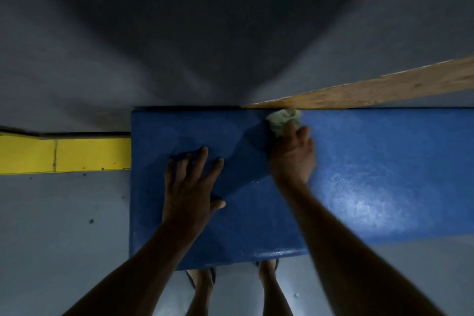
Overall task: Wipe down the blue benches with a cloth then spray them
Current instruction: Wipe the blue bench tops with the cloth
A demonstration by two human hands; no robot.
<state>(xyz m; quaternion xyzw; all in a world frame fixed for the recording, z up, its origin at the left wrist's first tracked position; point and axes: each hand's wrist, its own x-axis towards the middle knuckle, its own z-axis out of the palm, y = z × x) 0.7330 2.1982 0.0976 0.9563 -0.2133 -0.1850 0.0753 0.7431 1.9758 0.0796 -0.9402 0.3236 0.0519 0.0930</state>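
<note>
Left hand (191, 187) lies flat, fingers spread, mid-bench; right hand (292, 159) reaches to the far edge, fingers curled.

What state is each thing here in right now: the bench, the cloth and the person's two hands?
blue bench: top glossy under the light at the right, being wiped.
cloth: crumpled, pressed at the bench's far edge beside the wooden plank.
right hand: grips the cloth.
left hand: fingers spread, flat on the bench, holding nothing.
</note>
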